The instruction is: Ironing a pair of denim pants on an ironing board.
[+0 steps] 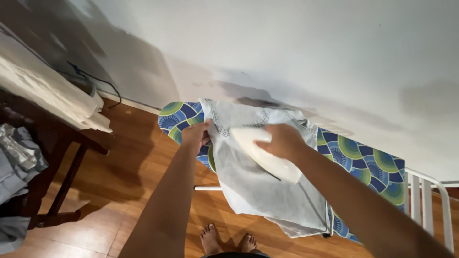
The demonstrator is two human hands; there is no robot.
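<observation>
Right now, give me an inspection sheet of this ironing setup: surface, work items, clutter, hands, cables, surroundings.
Surface: ironing board with a blue and green fan-pattern cover, standing on a wooden floor.
Work items: pale denim garment draped over the board, hanging off the near edge; white iron resting on it.
Clutter: grey clothes piled at far left.
Hands: left hand pinches the garment's edge near the board's nose; right hand grips the iron.
Cables: dark cable along the wall at left; the iron's cord is not visible.
Surroundings: white wall, dark wooden table with a white cloth, white metal rack at right, bare feet below.
</observation>
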